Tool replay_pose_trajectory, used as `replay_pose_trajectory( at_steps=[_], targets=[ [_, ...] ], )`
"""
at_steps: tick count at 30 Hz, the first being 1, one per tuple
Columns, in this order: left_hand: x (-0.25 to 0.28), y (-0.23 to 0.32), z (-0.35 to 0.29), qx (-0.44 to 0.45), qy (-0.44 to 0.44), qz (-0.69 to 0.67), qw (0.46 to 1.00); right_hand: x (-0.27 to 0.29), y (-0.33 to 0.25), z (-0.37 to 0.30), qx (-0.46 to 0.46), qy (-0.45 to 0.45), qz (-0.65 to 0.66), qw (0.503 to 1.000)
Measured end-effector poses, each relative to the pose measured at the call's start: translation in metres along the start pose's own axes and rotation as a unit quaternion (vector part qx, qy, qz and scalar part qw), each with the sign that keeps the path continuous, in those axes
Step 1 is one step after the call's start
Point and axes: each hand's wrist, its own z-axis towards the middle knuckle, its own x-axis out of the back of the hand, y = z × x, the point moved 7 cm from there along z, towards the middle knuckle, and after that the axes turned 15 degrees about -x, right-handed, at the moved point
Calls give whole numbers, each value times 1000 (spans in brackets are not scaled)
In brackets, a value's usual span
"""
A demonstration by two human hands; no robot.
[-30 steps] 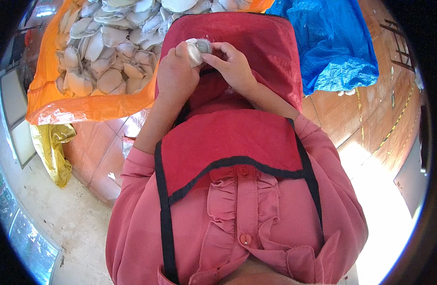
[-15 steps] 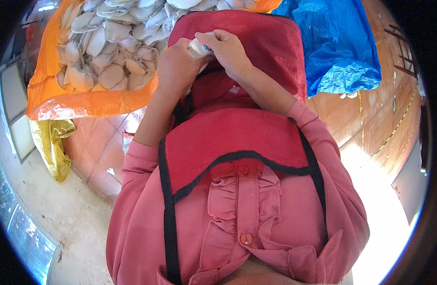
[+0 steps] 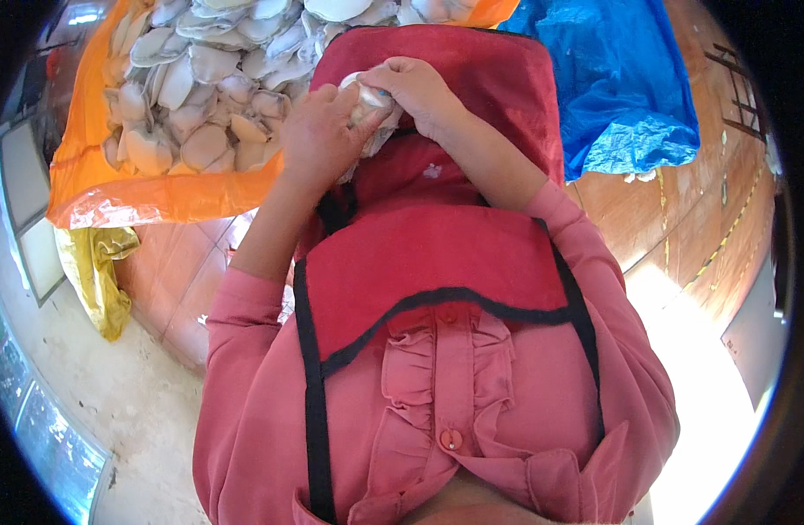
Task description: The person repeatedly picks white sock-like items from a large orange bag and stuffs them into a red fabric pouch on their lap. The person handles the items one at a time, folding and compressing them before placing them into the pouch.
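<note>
Over my apron-covered lap, my left hand (image 3: 321,131) is closed round a small white rounded piece (image 3: 372,96) that looks soft, perhaps cloth. My right hand (image 3: 419,92) pinches the same piece at its upper right edge. A small blue spot shows by the right fingertips; what it is I cannot make out. Paler loose material hangs below the piece, beside my left thumb. Just left of my hands, many similar off-white, flat oval pieces (image 3: 211,63) lie heaped on an orange plastic sheet (image 3: 139,201).
A red apron (image 3: 437,254) with black edging covers my chest and lap. To the right lies a blue plastic sheet (image 3: 629,87). A yellow sack (image 3: 100,280) is at the left on the tiled floor (image 3: 179,271). Black-and-yellow tape (image 3: 726,241) runs along the floor at right.
My left hand has turned and lowered slightly, its fingers loosening to show more of the white piece. The piece has tilted, and pale material below it has come into view.
</note>
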Motion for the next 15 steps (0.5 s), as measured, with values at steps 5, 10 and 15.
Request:
replay_pose_trajectory(
  at_steps=[5,10,15],
  targets=[
    [38,7,12,-76,48,11,996,-9,-5,-7,14,14,-56,998],
    [27,0,18,-131,-12,-47,990,-11,4,1,1,-15,6,1000],
    [12,1,20,-262,-98,-47,959,-12,8,-2,-42,-21,68,997]
  ],
)
